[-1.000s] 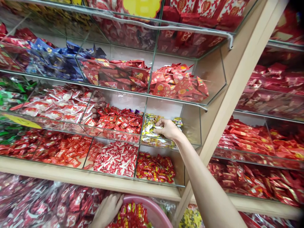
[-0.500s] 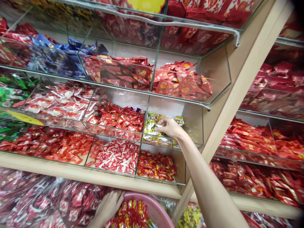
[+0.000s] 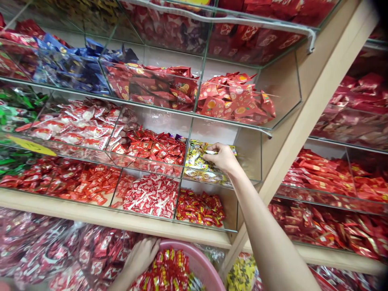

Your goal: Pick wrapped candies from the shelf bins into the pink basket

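Observation:
My right hand [image 3: 223, 158] reaches into a clear-walled compartment of yellow-and-white wrapped candies [image 3: 195, 159]. Its thumb and fingers are pinched together just above the pile, around a small whitish wrapped candy [image 3: 211, 152]. Low in the view, my left hand [image 3: 144, 251] rests at the left rim of a pink basin [image 3: 209, 264], its fingers curled over the edge; the fingertips are partly hidden. Inside the basin lie many red-and-yellow wrapped candies [image 3: 171, 264], with some yellowish-green ones at their right side.
Clear dividers and front panels [image 3: 157, 166] split the shelves into bins. Red packets [image 3: 233, 97] sit above, red-and-yellow candies [image 3: 200, 208] below. A slanting wooden upright [image 3: 287, 153] stands right of my forearm. Bagged sweets [image 3: 100, 254] lie left of the basin.
The view has shifted slightly. My right hand stays in the yellow candy compartment, a little further right in view, fingers still pinched. My left hand keeps its place at the basin rim.

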A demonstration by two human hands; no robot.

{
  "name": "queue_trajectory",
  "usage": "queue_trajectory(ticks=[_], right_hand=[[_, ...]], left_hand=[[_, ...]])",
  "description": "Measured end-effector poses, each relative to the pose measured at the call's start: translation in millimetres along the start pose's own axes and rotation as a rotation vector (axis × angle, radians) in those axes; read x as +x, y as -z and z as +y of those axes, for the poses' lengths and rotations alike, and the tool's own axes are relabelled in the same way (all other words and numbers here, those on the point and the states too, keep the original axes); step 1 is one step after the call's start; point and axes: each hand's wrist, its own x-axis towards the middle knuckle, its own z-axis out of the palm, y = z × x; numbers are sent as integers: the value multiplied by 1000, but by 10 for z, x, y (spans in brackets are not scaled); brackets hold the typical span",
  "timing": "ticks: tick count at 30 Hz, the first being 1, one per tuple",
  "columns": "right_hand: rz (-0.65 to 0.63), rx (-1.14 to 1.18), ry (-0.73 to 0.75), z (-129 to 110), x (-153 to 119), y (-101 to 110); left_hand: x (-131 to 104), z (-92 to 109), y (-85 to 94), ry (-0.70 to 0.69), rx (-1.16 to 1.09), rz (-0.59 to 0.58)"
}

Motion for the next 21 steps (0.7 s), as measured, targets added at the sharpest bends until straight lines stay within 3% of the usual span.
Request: queue_trajectory(ticks=[6, 16, 21], right_hand=[[-102, -268, -38, -51, -19, 13], [-99, -471, 27, -71, -55, 14], [-23, -483, 14, -123, -103, 29]], left_hand=[[-11, 10, 21, -3, -11, -8], [7, -11, -13, 3, 45, -20], [-2, 43, 57, 12, 55, -31]])
